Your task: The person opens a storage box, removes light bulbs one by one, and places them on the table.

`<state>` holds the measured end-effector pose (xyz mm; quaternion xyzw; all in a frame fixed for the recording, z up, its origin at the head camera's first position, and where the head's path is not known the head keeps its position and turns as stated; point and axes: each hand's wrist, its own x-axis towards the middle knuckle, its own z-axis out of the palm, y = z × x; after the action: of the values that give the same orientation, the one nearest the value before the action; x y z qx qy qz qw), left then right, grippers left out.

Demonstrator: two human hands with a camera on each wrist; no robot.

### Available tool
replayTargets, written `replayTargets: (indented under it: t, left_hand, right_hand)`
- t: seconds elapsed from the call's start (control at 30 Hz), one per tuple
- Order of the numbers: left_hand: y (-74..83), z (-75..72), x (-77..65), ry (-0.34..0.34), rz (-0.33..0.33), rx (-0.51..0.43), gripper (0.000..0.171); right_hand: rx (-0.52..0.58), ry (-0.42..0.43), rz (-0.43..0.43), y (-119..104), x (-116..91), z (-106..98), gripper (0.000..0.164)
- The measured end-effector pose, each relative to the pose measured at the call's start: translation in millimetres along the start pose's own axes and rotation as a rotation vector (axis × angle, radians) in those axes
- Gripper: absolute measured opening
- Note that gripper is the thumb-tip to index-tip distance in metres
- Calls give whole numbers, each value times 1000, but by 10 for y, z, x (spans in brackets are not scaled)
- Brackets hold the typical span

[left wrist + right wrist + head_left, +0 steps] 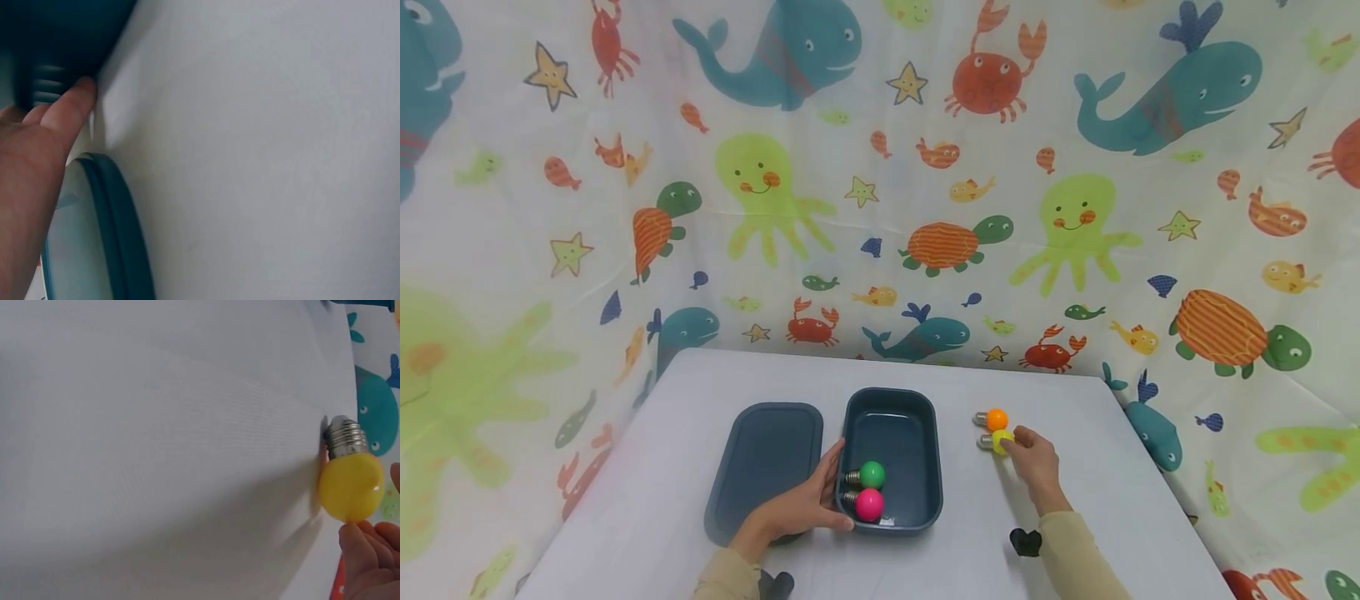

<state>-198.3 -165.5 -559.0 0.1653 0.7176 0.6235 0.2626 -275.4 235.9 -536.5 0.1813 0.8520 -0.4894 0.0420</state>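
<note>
A dark blue-grey container (938,467) stands on the table; a green light bulb (872,475) and a pink light bulb (869,505) lie in its near left part. My left hand (808,502) rests against the container's left side, thumb by the near corner and fingers along the wall. On the right, my right hand (1036,467) is at a yellow light bulb (351,487), with a fingertip at the rounded end and another finger slightly apart beside it. Just beyond it lies an orange light bulb (997,419). Both bulbs have their metal bases pointing left.
A matching flat lid (767,467) lies left of the container, partly behind my left forearm. White cloth covers the table (970,542). A curtain (880,283) printed with sea animals hangs around its back and sides.
</note>
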Motion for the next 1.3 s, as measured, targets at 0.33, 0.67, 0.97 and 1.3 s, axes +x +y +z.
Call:
replayTargets:
  t: [0.33,0.67,0.97,1.3]
  left_hand:
    - [1,-17,7,-7,0,-13,121]
    - [15,-30,9,-15,2,-27,121]
    - [7,-41,6,-9,-6,-17,121]
    - [-1,-48,12,-12,0,-9,120]
  right_hand:
    - [-3,15,-48,-248,-14,-56,56]
    - [19,-17,-134,-579,-126,108,54]
    - [-30,-71,-221,-819,-189,350,55]
    - [-73,-131,-287,-1001,-261,637,53]
